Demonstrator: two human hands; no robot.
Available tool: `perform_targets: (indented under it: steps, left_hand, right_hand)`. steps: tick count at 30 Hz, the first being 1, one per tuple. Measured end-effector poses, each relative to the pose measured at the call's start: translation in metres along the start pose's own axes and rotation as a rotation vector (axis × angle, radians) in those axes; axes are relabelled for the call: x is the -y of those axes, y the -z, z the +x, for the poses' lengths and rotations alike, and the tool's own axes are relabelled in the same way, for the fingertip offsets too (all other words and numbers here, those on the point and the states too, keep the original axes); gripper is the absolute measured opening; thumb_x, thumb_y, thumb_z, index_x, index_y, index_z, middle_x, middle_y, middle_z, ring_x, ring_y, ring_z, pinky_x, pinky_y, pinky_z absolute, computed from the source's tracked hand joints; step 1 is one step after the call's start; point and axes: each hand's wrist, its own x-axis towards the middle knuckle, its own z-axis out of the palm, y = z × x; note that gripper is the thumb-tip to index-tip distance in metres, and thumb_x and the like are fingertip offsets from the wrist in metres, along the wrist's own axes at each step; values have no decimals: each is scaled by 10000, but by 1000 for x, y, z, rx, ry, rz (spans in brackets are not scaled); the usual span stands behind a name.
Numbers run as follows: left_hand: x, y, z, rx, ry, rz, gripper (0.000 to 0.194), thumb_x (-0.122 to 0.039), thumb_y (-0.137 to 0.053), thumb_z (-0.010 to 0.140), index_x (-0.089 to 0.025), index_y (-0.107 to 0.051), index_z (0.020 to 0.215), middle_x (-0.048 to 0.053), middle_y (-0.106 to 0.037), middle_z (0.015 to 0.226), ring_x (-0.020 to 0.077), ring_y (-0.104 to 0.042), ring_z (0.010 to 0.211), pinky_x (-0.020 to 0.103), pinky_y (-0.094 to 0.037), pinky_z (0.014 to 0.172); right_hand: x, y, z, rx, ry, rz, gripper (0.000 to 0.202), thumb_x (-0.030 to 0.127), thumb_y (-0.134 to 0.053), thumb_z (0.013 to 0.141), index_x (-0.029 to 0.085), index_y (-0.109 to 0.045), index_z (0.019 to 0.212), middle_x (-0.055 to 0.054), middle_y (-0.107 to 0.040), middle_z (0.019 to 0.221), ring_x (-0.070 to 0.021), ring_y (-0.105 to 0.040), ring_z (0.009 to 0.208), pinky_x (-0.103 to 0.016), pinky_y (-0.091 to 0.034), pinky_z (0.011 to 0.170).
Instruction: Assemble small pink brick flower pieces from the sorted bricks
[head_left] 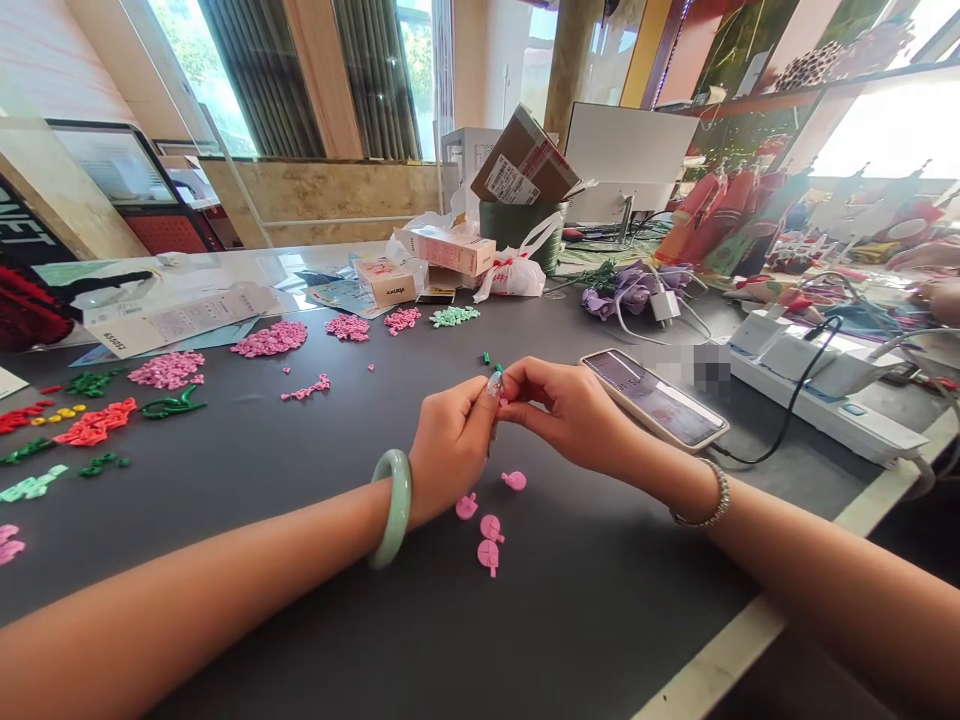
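Observation:
Both hands meet above the dark table, fingertips pinched together. My left hand, with a jade-green bangle at the wrist, is closed around something small, mostly hidden by the thumb. My right hand pinches at the same spot, where a tiny green piece and a bit of pink show between the fingers. Just beyond lies a loose dark green piece. Nearer to me are several round pink pieces with short stems, including one pink disc and another pink disc.
Piles of small pink pieces, mint pieces and red pieces lie left and ahead. A phone is beside my right forearm, near a white power strip. Small boxes and purple flowers stand behind.

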Motion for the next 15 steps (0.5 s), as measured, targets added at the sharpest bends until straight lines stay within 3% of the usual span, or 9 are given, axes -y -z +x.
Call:
perform_targets:
  steps: [6,15]
  left_hand:
    - [0,-4,-6,-52,29,40,392,-383,-375,968,-205,-357,619,-40,-399,523,85,-368,477,215,-301,447]
    - [-2,-3,-4,-13,11,25,418,-423,-369,979,-200,-394,626,-32,-433,538,89,-406,486,209,-323,447]
  right_hand:
    - [1,-4,-2,-19,18,3,156,150,-609,815,202,-499,718,44,-593,654,-94,-505,594,-211,-400,596]
    - [-1,-1,-5,-82,22,-42,136,203,-654,825,209,-554,733,39,-630,672,-102,-535,595,-216,-425,602]
